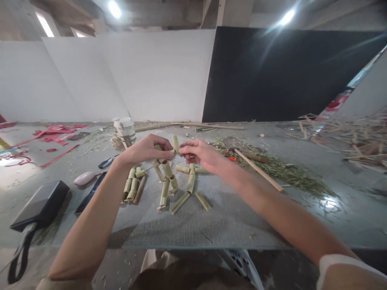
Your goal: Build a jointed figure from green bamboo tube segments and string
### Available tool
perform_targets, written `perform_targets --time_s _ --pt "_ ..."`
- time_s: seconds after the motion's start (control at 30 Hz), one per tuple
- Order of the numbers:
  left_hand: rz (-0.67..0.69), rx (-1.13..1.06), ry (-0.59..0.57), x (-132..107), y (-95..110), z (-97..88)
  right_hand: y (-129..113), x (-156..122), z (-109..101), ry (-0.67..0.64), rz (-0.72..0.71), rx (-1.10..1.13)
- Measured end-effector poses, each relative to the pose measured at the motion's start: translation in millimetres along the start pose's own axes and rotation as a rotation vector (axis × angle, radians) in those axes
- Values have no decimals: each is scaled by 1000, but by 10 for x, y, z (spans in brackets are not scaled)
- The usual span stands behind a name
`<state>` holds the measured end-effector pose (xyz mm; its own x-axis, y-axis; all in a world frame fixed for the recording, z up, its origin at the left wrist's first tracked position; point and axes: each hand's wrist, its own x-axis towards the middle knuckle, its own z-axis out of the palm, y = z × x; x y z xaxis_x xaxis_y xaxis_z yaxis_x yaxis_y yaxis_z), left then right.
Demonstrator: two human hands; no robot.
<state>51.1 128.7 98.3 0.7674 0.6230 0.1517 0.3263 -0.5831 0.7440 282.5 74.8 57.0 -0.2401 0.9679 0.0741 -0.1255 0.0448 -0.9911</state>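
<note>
My left hand [151, 147] is closed, thumb and fingers pinching the upper part of a jointed figure made of green stalk segments [165, 169]. Close beside it, my right hand [198, 153] is closed too, its fingertips pressed together at the same joint. Between the two hands a short stalk piece [175, 142] sticks up. The figure's lower segments hang down toward the table. Under my right hand lie more stalk pieces [191, 183] laid out in a branching shape, with one loose piece [202, 201] at its right. My fingers partly hide the joint.
Cut stalk pieces [132, 187] lie in a row at left, near a phone [90, 195], a pink oval object [84, 178] and a black box with a cable [40, 205]. A white container [124, 129] stands behind. Right are shredded leaves [290, 171] and a wooden-handled tool [258, 170].
</note>
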Motion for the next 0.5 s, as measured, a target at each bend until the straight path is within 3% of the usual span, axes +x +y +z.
perform_targets --time_s 0.3,0.5 --pt "22 -4 10 -5 -20 10 -8 -6 -20 -15 14 -57" --pt "5 -1 14 -3 -17 23 55 52 -51 -56 -91 -171"
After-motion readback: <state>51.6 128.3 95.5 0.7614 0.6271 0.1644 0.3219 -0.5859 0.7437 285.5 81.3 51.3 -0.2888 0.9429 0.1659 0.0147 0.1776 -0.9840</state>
